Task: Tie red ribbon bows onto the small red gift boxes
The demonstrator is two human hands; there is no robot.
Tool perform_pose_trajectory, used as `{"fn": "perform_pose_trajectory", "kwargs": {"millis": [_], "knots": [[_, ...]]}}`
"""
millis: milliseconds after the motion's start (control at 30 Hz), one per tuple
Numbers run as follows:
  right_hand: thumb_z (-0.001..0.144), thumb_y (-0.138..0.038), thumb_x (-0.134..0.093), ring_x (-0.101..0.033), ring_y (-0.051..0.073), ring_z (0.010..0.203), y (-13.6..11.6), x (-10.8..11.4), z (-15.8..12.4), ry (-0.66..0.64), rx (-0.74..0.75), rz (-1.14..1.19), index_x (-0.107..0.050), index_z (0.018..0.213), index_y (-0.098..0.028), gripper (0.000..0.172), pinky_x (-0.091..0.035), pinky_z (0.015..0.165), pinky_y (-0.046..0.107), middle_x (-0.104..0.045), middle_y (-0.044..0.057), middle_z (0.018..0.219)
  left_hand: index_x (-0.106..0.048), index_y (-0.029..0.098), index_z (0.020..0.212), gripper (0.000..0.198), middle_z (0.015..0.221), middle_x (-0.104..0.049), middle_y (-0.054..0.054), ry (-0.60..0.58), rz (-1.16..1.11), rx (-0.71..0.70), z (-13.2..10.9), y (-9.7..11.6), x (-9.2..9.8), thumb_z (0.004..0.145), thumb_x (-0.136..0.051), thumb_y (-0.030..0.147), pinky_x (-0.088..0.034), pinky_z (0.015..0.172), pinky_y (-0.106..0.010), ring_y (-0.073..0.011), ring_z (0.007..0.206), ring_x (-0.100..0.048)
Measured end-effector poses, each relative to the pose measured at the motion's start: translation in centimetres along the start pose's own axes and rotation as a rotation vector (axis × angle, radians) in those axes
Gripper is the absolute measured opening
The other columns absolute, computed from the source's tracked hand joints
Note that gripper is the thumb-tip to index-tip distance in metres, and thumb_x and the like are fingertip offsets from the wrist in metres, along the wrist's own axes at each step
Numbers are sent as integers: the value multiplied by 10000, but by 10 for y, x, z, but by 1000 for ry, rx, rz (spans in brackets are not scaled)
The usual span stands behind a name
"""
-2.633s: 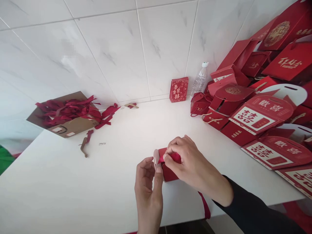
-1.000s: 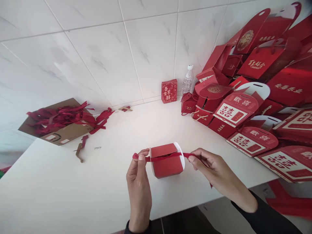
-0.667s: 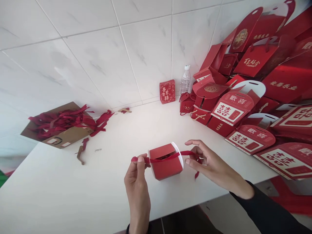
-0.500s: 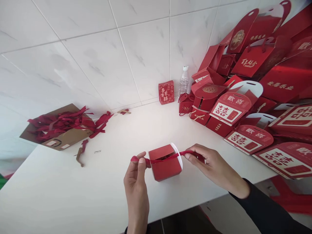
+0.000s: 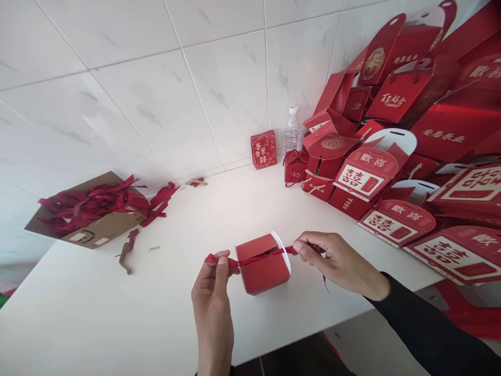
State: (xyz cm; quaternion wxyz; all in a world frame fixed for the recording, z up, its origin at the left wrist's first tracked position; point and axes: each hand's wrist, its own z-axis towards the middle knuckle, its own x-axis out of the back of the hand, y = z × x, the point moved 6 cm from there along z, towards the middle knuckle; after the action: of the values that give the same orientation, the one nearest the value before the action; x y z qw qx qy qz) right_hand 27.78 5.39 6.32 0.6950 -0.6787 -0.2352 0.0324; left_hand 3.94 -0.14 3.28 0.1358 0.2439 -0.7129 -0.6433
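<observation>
A small red gift box (image 5: pixel 263 269) with white rounded side flaps stands on the white table (image 5: pixel 117 313) near its front edge. A red ribbon (image 5: pixel 258 256) runs across the box's top through both flaps. My left hand (image 5: pixel 211 297) pinches the ribbon's left end just beside the box. My right hand (image 5: pixel 336 261) pinches the right part of the ribbon close to the right flap, and a loose tail hangs below its fingers.
A brown cardboard box (image 5: pixel 84 227) full of red ribbons sits at the back left, with stray ribbon pieces (image 5: pixel 127 249) near it. A pile of red gift boxes and bags (image 5: pixel 391 156) fills the right side. A small red box (image 5: pixel 263 149) and a plastic bottle (image 5: pixel 290 137) stand against the tiled wall.
Earlier both hands worked at the box's top. They have since drawn the ribbon out to both sides. In the last second my right hand let go briefly, then gripped the ribbon nearer the flap.
</observation>
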Motion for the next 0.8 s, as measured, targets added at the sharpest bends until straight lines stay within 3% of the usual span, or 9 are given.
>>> {"fn": "perform_pose_trajectory", "kwargs": {"millis": [133,200,267,367,467,600,700,800], "knots": [[905,-449,-658,-332,73,427,24,-18,6,-161,-367,676,-542,639,-184,392,-273,403,201,-412,-66,541,-739,197,913,311,889,-683,-12,-6,-57,38,2,-2,-3,797,-786,482,-537,802,-267,-118,757,-604],[833,-488,-695,-220,52,386,32,-23,8,-171,-426,812,-560,674,-189,365,-226,350,184,-325,-100,531,-738,184,883,325,861,-677,-14,-11,-92,71,3,-6,-3,772,-805,482,-551,794,-272,-114,733,-595],[795,-523,-714,-216,45,392,38,-22,9,-140,-405,886,-656,854,-194,339,-237,344,160,-343,-104,562,-739,176,875,329,849,-675,-15,-25,-105,96,4,-9,-3,763,-813,477,-555,784,-265,-112,729,-594],[851,-499,-670,-417,68,469,43,-19,6,-90,-339,1014,-641,1244,-263,459,-382,420,163,-536,-53,689,-738,177,883,313,819,-668,-11,-53,-114,106,5,-11,-4,772,-811,460,-553,779,-246,-109,732,-593],[903,-377,-647,-578,145,659,43,-16,5,-89,-202,870,-600,1314,-292,422,-504,548,243,-640,6,846,-742,181,909,310,815,-674,-12,-76,-138,96,4,-11,-5,778,-805,454,-554,784,-245,-113,736,-600],[938,-343,-661,-563,171,762,34,-10,8,-55,-5,396,-679,1005,-245,119,-499,681,303,-602,15,893,-746,187,956,327,863,-694,-25,-103,-138,77,2,-9,-4,770,-805,450,-557,801,-263,-132,776,-620],[965,-353,-610,-551,186,832,25,-3,6,23,57,130,-654,867,-238,158,-455,773,333,-561,21,932,-735,200,909,305,914,-701,-22,-43,-64,43,-1,-7,2,785,-791,474,-547,807,-258,-136,809,-629],[951,-364,-603,-515,263,1138,13,6,0,159,91,-47,-616,797,-236,201,-410,893,371,-555,61,1158,-735,211,916,331,911,-710,-27,44,102,-27,-9,1,3,819,-746,528,-533,762,-237,-150,840,-641]]}}
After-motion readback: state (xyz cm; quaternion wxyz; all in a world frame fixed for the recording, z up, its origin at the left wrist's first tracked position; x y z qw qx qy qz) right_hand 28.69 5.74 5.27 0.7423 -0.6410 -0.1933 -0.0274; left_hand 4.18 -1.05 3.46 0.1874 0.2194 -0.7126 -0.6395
